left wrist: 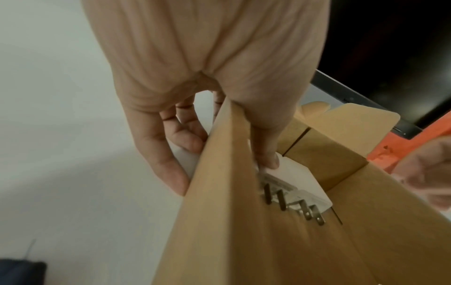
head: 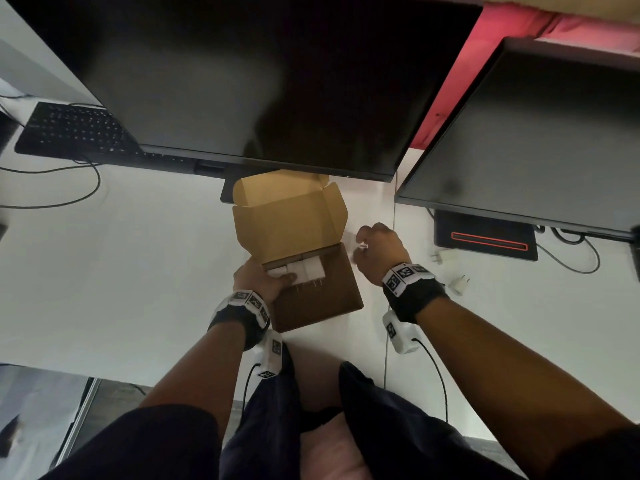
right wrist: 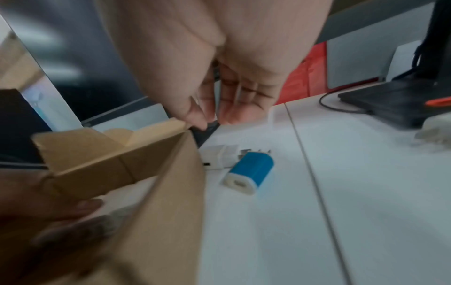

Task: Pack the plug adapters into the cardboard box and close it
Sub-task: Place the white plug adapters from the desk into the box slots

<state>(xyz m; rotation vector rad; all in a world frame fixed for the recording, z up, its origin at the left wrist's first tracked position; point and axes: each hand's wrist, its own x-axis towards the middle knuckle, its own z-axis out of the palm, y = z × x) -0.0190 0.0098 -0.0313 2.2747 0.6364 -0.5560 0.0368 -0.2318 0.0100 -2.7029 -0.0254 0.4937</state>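
The cardboard box (head: 322, 299) lies open on the white desk, its lid (head: 287, 216) standing up behind. Several white plug adapters (head: 304, 270) sit inside along the back, prongs (left wrist: 292, 202) pointing toward me. My left hand (head: 268, 277) grips the box's left wall (left wrist: 244, 231), fingers outside and thumb (left wrist: 266, 154) inside on an adapter. My right hand (head: 360, 247) hovers just right of the box, fingers (right wrist: 231, 111) relaxed and holding nothing. Below it lie a blue adapter (right wrist: 251, 171) and a white adapter (right wrist: 219, 157). Two more white adapters (head: 445, 256) (head: 462, 285) lie farther right.
A large dark monitor (head: 259, 81) hangs over the box's lid, with a second monitor (head: 536, 133) to the right. A black stand base (head: 485, 237) with a red stripe and cables sits at the right. A black keyboard (head: 69, 129) lies at the far left.
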